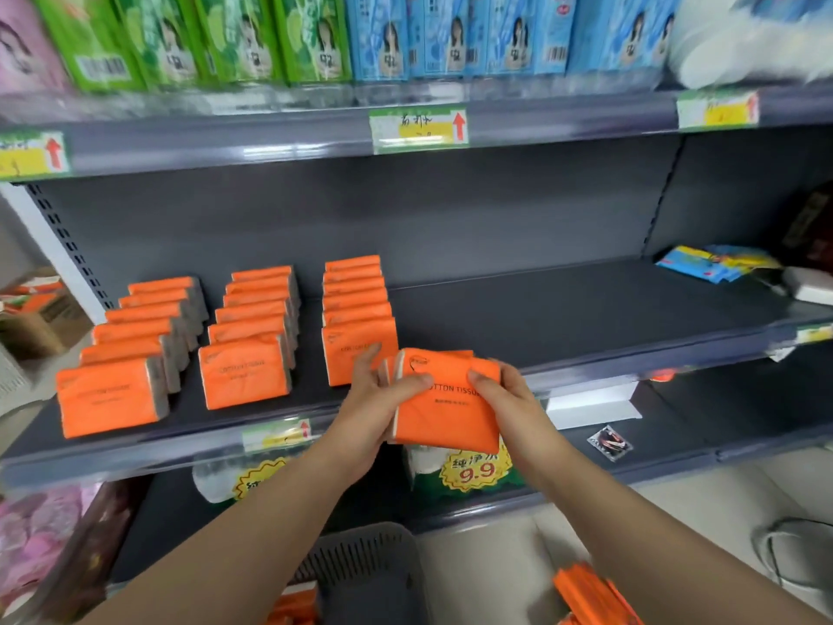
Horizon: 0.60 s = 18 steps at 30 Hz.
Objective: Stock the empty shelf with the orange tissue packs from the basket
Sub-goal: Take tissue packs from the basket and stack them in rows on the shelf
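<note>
Both hands hold a small bundle of orange tissue packs (pixel 446 408) in front of the dark grey shelf's (pixel 563 318) front edge. My left hand (pixel 376 394) grips its left side and my right hand (pixel 505 394) its right side. Three rows of orange packs stand on the shelf's left half: a left row (pixel 112 399), a middle row (pixel 245 372) and a right row (pixel 356 349). The held bundle is just right of the right row. The grey basket (pixel 365 566) sits below with more orange packs (pixel 590 597) beside it.
The shelf above carries green (pixel 189 38) and blue (pixel 473 33) tissue boxes. Blue sachets (pixel 716 263) and a white item (pixel 811 286) lie at the shelf's far right. The lower shelf holds rolls with a 9.9 price sticker (pixel 478 471). A cardboard box (pixel 40 318) stands at left.
</note>
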{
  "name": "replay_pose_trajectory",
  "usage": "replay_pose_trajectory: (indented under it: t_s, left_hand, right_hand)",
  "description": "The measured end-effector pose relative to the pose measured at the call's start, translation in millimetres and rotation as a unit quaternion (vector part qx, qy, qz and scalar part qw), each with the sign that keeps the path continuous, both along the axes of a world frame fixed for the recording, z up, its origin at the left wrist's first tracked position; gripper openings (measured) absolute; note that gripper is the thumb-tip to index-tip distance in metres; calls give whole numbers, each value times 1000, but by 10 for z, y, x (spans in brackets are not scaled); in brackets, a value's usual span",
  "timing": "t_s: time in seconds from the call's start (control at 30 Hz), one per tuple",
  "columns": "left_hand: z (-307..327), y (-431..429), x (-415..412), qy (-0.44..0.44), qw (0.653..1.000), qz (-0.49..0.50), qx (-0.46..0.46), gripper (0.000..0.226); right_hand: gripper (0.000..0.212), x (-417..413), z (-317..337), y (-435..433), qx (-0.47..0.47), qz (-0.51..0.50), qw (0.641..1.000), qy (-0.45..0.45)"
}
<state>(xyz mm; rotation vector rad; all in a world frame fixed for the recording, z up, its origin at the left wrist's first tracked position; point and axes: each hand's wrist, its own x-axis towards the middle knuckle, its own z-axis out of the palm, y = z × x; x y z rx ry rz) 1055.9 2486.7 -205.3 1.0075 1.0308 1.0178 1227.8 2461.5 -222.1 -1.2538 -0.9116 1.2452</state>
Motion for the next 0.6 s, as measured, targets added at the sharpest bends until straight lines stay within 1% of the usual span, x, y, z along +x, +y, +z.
replay_pose_trajectory:
  t_s: [0.1,0.17,0.23,0.3,0.37,0.5,0.6]
  left_hand:
    - [67,239,165,4,999,29,16,98]
    - [109,417,287,2,999,49,18,96]
    - [151,611,409,-10,998,60,31,89]
    - [183,805,516,-10,997,66,43,79]
    - [192,1007,588,0,996,79,46,76]
    - [147,1389,689,28,994,75,73,76]
    - [111,1645,763,57,991,70,96,90]
  right_hand:
    - [27,144,55,193,6,14,1000,19]
    - [29,243,85,360,10,21,999,47]
    - [33,342,105,548,14,26,998,63]
    - [30,431,110,752,24,37,998,45]
    - [26,509,102,966,28,47,998,24]
    - [28,615,67,1371,33,58,998,-2]
    - [25,636,33,1639,50,43,998,-2]
